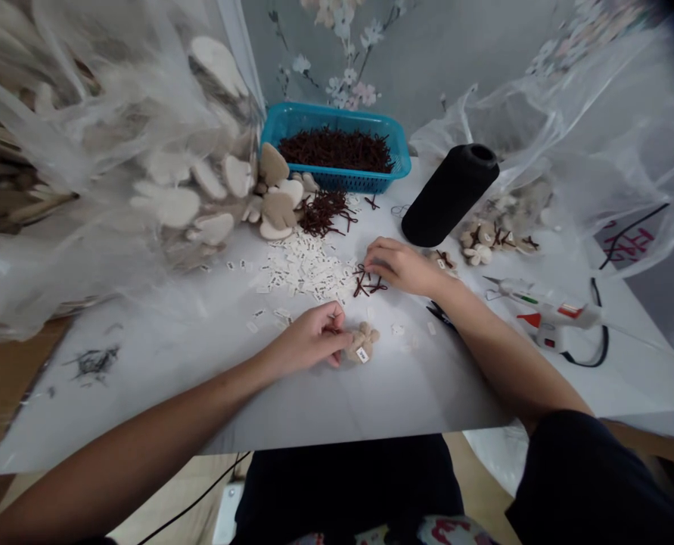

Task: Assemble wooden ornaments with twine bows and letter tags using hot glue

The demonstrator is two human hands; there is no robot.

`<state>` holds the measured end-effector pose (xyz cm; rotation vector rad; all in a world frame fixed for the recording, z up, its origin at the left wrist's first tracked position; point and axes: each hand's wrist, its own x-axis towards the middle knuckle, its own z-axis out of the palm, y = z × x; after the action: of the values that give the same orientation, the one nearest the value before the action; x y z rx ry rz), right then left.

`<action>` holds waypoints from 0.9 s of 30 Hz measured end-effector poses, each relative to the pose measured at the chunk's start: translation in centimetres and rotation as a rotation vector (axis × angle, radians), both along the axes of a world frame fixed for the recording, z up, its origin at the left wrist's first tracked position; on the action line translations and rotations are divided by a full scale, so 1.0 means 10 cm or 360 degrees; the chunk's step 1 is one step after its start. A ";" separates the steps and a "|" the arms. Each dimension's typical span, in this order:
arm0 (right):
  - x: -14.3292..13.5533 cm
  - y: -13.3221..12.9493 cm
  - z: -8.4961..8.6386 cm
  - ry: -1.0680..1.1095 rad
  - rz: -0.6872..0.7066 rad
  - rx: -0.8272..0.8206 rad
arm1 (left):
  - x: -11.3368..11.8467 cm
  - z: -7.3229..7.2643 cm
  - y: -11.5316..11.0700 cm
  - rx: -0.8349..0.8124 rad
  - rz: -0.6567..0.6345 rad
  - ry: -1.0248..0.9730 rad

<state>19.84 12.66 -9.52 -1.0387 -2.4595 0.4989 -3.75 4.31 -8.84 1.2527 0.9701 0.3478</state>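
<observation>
Beside the bows [377,287], my right hand [396,265] is hovering, grasp unclear; my left hand [312,337] is pinching the tan figure [364,342].

Beige plush [367,341] in left hand [318,336]

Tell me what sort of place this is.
Probably a small craft workshop, judging by a blue basket of dark brown bows, a heap of small white labels, and what looks like a glue gun.
</observation>
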 end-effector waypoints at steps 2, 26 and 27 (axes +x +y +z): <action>0.01 -0.10 0.08 0.0130 -0.0211 0.0067 | 0.00 -0.02 0.00 0.0023 -0.0012 -0.0017; -0.28 -1.41 -0.20 0.0379 -0.0732 0.0122 | 0.10 -0.03 -0.03 0.0120 0.0070 0.0053; -0.28 -1.41 -0.21 0.0378 -0.0727 0.0130 | 0.10 -0.04 -0.03 0.0129 0.0066 0.0047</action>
<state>17.02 -1.44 -11.57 -1.3680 -1.9385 0.3448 -2.77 3.99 -9.27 1.3155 1.0168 0.4058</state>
